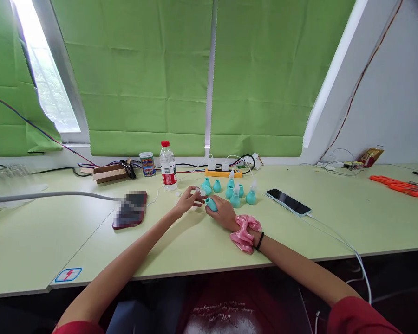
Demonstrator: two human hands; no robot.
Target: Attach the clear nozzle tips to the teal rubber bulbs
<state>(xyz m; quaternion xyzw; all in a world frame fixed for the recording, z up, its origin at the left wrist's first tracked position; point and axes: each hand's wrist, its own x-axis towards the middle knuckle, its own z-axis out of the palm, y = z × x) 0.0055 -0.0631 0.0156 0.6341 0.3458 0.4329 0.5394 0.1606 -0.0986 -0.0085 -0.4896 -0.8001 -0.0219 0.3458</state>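
Note:
My right hand (223,212) is closed around a teal rubber bulb (211,204) that lies sideways on the pale green table (334,222). My left hand (188,199) meets it from the left, fingers pinched on a small clear tip (199,191) at the bulb's mouth. Just behind stand several more teal bulbs (235,191), some with clear tips on top. A pink scrunchie (244,233) and a dark band sit on my right wrist.
A water bottle (168,166) and a small can (147,163) stand at the back left, near a cardboard piece (109,173). A yellow power strip (223,172) with cables lies behind the bulbs. A phone (287,202) on a white cable lies right; orange parts (400,185) far right.

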